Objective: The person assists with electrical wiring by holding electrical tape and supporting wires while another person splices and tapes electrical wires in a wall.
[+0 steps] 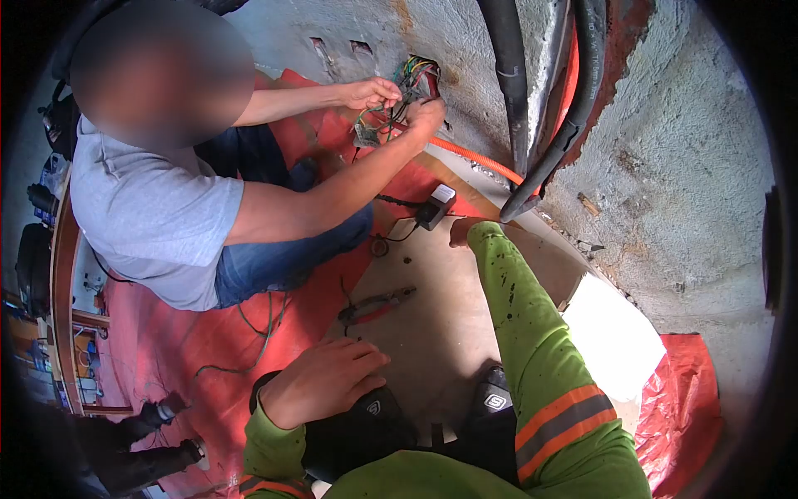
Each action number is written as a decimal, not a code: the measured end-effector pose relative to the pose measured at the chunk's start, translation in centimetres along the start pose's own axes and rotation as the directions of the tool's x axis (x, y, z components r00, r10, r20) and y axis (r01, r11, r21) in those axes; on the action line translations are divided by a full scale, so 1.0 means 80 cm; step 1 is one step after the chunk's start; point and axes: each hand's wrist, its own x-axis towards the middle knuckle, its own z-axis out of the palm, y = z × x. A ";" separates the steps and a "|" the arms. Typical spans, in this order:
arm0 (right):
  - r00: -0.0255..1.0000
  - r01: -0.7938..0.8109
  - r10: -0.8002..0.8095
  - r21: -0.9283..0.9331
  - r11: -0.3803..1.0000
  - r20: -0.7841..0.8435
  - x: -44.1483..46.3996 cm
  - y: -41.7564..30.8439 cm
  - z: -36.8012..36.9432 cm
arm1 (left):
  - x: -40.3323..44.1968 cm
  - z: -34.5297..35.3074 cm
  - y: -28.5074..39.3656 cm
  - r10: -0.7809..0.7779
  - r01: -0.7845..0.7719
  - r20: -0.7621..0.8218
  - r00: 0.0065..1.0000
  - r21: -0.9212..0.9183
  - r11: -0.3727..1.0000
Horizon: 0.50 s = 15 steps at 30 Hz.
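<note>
My left hand (324, 382), in a green sleeve, hangs above my knee with its fingers a little bent and nothing in it. My right arm reaches forward to the wall's foot; my right hand (462, 232) shows only in part beside a black power adapter (435, 208), its fingers mostly hidden. Pliers with red and dark handles (376, 308) lie on the beige board (432, 333) between my arms. At the wall box a co-worker (166, 216) holds a bundle of green, yellow and dark wires (407, 87) with both hands.
Thick black hoses (509, 91) and an orange conduit (478, 158) run along the rough wall (657, 166). Red sheeting (199, 341) covers the floor at left, with a thin cable (266, 333) on it. A wooden frame (65, 291) stands at far left. Red plastic (686, 407) lies at right.
</note>
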 end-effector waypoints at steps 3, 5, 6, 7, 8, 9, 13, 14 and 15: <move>1.000 -0.003 0.003 -0.014 1.000 0.013 -0.007 -0.005 -0.007 | 0.000 0.001 -0.001 -0.002 0.002 -0.001 1.000 -0.015 1.000; 0.997 -0.058 0.058 0.022 0.998 0.042 -0.067 -0.036 -0.056 | 0.000 0.001 0.000 -0.006 0.005 -0.001 1.000 -0.014 1.000; 0.994 -0.094 0.092 0.046 0.994 0.059 -0.101 -0.055 -0.082 | 0.000 0.001 0.000 -0.007 0.007 -0.001 1.000 -0.014 1.000; 0.992 -0.114 0.110 0.083 0.990 0.059 -0.112 -0.062 -0.090 | 0.000 0.001 0.000 -0.006 0.006 0.000 1.000 -0.016 1.000; 0.990 -0.134 0.128 0.119 0.984 0.058 -0.116 -0.064 -0.092 | -0.001 0.001 -0.001 -0.005 0.005 0.000 1.000 -0.017 1.000; 0.988 -0.154 0.146 0.156 0.976 0.059 -0.119 -0.066 -0.094 | -0.001 0.001 -0.001 -0.004 0.004 0.000 1.000 -0.019 1.000; 0.995 -0.080 0.077 0.050 0.996 0.060 -0.106 -0.058 -0.087 | -0.002 0.001 -0.001 -0.006 0.006 0.000 1.000 -0.012 1.000; 0.997 -0.062 0.060 0.039 0.997 0.056 -0.103 -0.057 -0.086 | -0.002 0.001 -0.001 -0.005 0.005 0.001 1.000 -0.011 1.000; 0.998 -0.043 0.042 0.028 0.999 0.052 -0.101 -0.056 -0.084 | -0.002 0.001 -0.001 -0.004 0.004 0.001 1.000 -0.010 1.000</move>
